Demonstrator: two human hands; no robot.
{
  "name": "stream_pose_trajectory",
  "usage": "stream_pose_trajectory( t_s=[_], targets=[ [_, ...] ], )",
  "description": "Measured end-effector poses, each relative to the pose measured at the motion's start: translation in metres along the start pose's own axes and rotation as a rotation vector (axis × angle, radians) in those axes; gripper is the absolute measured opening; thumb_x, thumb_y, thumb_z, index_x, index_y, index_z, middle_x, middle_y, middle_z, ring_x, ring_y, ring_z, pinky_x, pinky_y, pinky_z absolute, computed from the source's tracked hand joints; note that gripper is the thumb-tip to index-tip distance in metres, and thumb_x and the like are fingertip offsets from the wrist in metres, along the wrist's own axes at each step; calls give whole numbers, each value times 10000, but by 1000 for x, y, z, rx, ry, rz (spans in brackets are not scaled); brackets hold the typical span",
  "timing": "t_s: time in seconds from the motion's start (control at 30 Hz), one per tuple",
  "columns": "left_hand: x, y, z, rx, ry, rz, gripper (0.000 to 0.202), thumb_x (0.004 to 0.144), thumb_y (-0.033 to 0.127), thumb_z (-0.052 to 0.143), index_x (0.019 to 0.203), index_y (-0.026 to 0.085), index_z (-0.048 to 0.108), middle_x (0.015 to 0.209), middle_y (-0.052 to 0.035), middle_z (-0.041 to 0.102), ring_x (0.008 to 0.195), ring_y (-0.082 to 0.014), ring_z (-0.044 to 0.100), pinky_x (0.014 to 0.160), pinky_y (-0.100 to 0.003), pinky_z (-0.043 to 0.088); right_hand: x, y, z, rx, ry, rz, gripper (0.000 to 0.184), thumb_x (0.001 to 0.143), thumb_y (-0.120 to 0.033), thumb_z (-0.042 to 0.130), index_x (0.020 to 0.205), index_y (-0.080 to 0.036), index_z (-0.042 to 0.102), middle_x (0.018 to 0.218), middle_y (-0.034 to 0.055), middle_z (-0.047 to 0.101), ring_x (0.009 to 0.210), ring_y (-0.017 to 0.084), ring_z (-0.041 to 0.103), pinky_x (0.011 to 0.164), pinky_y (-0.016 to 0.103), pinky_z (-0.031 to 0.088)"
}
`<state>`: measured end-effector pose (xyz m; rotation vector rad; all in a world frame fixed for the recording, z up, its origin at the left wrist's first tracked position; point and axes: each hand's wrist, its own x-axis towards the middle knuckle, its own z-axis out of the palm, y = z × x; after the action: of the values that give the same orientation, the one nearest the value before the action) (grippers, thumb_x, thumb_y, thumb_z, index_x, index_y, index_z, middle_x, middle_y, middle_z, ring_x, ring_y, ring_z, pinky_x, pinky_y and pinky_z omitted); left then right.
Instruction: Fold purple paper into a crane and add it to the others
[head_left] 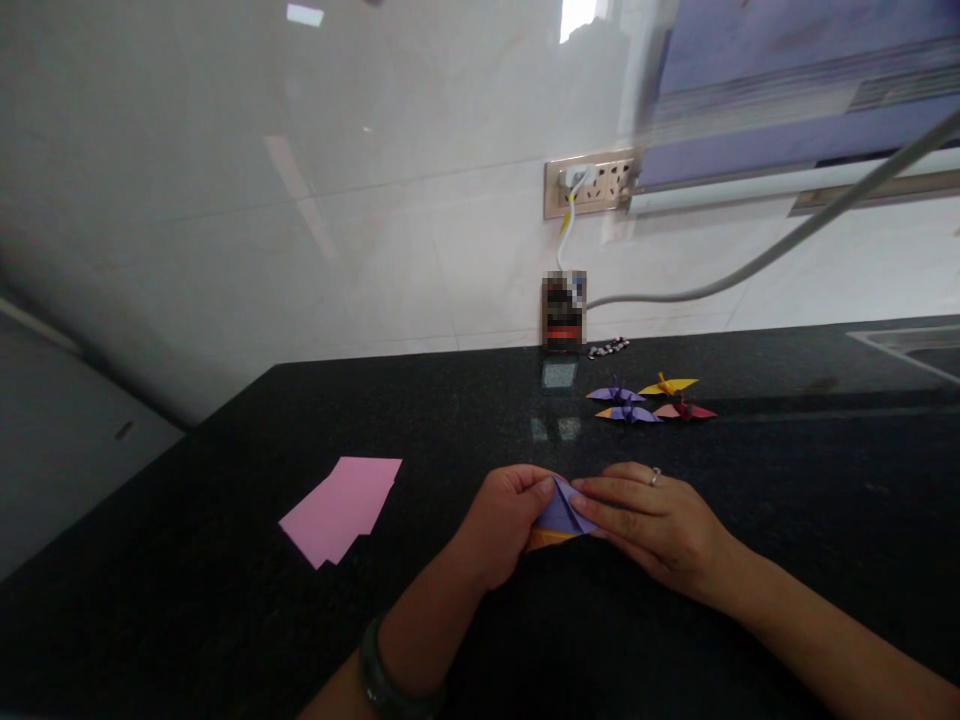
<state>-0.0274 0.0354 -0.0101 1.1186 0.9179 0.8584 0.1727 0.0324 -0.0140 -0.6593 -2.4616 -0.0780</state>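
A partly folded sheet of origami paper (pixel 559 517), purple with an orange lower edge, lies between my hands over the dark countertop. My left hand (pixel 510 515) pinches its left side, thumb on top and fingers curled behind. On the paper's right side rests my right hand (pixel 660 515), fingers stretched out and fingertips pressing on the folded flap; a ring is on one finger. Beyond the hands stand several folded paper cranes, among them a purple one (pixel 628 413), a yellow one (pixel 669 386) and a red one (pixel 684 411).
Pink paper sheets (pixel 345 505) lie stacked at the left on the black countertop (pixel 187 560). By the wall stands a phone-like device (pixel 564 312), its picture blurred, near a beaded strand (pixel 608 348). A cable (pixel 750 268) runs right; a wall socket (pixel 589 184) is above.
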Motion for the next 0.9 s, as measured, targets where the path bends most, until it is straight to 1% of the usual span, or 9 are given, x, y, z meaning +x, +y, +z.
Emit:
stream_pose_trajectory(
  t_s=[0.13, 0.27, 0.47, 0.73, 0.9],
  targets=[
    [1, -2, 0, -69, 1, -20, 209, 731, 276, 531, 822, 108, 614, 753, -56, 604, 681, -147, 546, 678, -297, 404, 0, 0, 0, -24, -25, 0, 403, 807, -177, 495, 1207, -207, 464, 1093, 83, 585, 955, 203, 522, 748, 340, 479],
    [2, -3, 0, -121, 17, -33, 195, 708, 257, 558, 815, 104, 612, 722, -47, 591, 660, -146, 541, 662, -300, 404, 1, -1, 2, -63, -13, -9, 391, 803, -200, 509, 1193, -204, 479, 1077, 88, 585, 928, 205, 526, 709, 336, 490],
    [2, -3, 0, -181, 6, -38, 196, 705, 266, 571, 812, 108, 614, 702, -36, 578, 666, -146, 543, 672, -307, 407, 3, -2, 3, -76, -10, -9, 388, 800, -197, 519, 1187, -198, 484, 1074, 88, 579, 923, 200, 516, 707, 325, 487],
    [1, 0, 2, -207, 21, -53, 181, 698, 249, 576, 796, 101, 610, 703, -44, 588, 642, -137, 538, 656, -299, 409, 3, -2, 1, -96, -32, 6, 371, 807, -223, 508, 1177, -204, 495, 1066, 91, 582, 933, 207, 513, 692, 322, 490],
    [2, 0, 2, -169, 8, -35, 179, 717, 259, 554, 796, 112, 617, 710, -43, 597, 646, -129, 531, 659, -285, 404, 2, -2, 2, -101, -33, 19, 367, 800, -231, 515, 1165, -199, 507, 1055, 96, 586, 922, 212, 518, 684, 325, 490]
  ],
)
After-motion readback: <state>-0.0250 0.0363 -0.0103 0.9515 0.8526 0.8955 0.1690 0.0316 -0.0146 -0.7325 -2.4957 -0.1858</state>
